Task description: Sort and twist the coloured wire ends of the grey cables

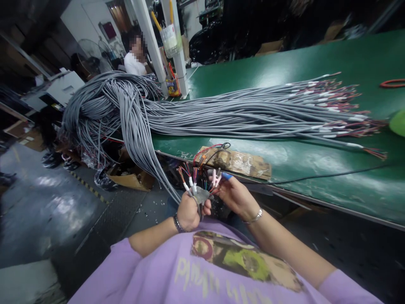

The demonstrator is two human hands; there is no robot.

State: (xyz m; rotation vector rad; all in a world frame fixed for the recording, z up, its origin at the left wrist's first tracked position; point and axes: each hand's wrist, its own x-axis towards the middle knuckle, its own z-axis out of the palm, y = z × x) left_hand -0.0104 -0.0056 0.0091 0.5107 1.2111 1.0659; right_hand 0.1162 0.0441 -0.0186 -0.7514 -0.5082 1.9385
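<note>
My left hand (189, 212) is closed in a fist round the ends of a few grey cables (148, 166) that hang off the table edge; their stripped coloured wires (187, 174) stick up above the fist. My right hand (234, 195) is closed beside it, pinching a pink clip (215, 178) against those wire ends, with blue tape on one fingertip. Both hands are held in front of my chest, just below the edge of the green table (284, 63).
A big bundle of grey cables (221, 114) lies across the table and droops in a heap (98, 105) off its left end. A taped cardboard pad (243, 162) sits at the near edge. A seated person (134, 57) is far left; cartons lie on the floor.
</note>
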